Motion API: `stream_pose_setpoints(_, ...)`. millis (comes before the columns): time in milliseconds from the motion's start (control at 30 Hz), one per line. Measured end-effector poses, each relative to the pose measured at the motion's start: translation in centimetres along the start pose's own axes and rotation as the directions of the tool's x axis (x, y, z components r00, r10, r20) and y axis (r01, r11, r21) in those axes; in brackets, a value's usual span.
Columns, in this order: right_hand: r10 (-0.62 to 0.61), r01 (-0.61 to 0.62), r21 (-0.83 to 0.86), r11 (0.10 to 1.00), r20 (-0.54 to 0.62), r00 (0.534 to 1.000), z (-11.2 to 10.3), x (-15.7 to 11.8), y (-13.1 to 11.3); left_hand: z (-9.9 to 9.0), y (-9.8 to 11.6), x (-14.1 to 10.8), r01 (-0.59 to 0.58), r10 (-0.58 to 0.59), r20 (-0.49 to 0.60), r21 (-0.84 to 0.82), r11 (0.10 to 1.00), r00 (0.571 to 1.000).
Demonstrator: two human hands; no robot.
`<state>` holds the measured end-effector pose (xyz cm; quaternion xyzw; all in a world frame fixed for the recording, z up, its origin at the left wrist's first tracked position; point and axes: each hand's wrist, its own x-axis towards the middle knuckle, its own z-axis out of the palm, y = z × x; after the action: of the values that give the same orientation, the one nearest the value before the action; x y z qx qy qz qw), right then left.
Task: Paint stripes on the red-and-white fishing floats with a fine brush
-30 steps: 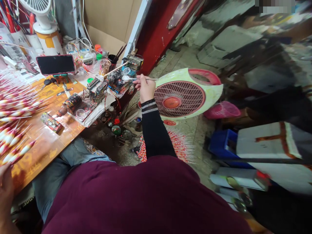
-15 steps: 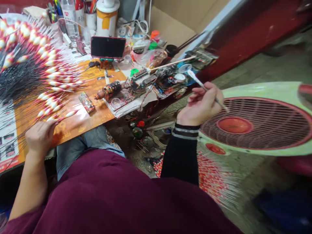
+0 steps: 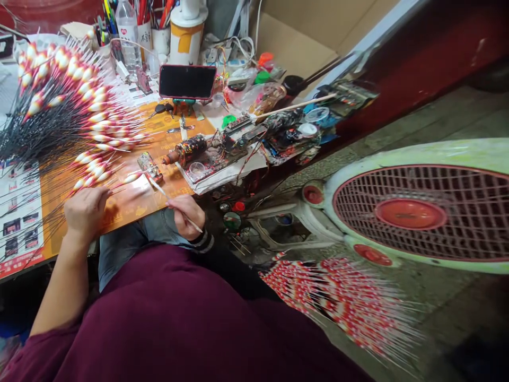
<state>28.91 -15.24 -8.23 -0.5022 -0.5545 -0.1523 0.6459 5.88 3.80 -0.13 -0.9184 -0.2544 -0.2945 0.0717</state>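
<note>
My left hand [image 3: 85, 211] is closed at the table's front edge, pinching a thin stick with a red and white painted float [image 3: 132, 178] that points right. My right hand [image 3: 186, 216] is closed around a slim brush [image 3: 158, 187], its pale tip near a small paint-stained block [image 3: 150, 167]. Beside the block lies a paint-spattered motor device [image 3: 190, 148]. Several similar floats [image 3: 93, 168] rest just behind my left hand, and a large bundle of floats [image 3: 95, 109] fans out at the left.
A phone [image 3: 187, 82] stands on the orange table [image 3: 139, 204]. Behind it are a bottle [image 3: 128, 34], pen holders and a white container [image 3: 187, 40]. Paint jars and wires clutter the right end. A fan [image 3: 409, 212] and more red floats [image 3: 345, 297] are at the lower right.
My right hand has come left from beside the fan, bringing the brush near the float and block. The view has shifted slightly; my left hand still holds the float's stick.
</note>
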Motion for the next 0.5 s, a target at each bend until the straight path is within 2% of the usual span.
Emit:
stream_pose_setpoints(167, 0.006, -0.006, 0.021, 1.000, -0.022, 1.000, 2.0, -1.1, 0.2, 0.9, 0.7, 0.5, 0.010, -0.010, -0.003, 0.015, 1.000, 1.000)
stream_pose_setpoints(400, -0.010, 0.009, -0.048, 0.999, -0.029, 1.000, 2.5, -2.0, 0.9, 2.3, 0.7, 0.7, 0.023, -0.023, -0.012, -0.036, 0.999, 1.000)
stream_pose_setpoints(500, 0.009, -0.008, -0.078, 0.997, 0.015, 1.000, 2.5, -2.3, 1.0, 2.4, 0.8, 0.5, 0.033, -0.035, -0.026, -0.049, 0.998, 0.999)
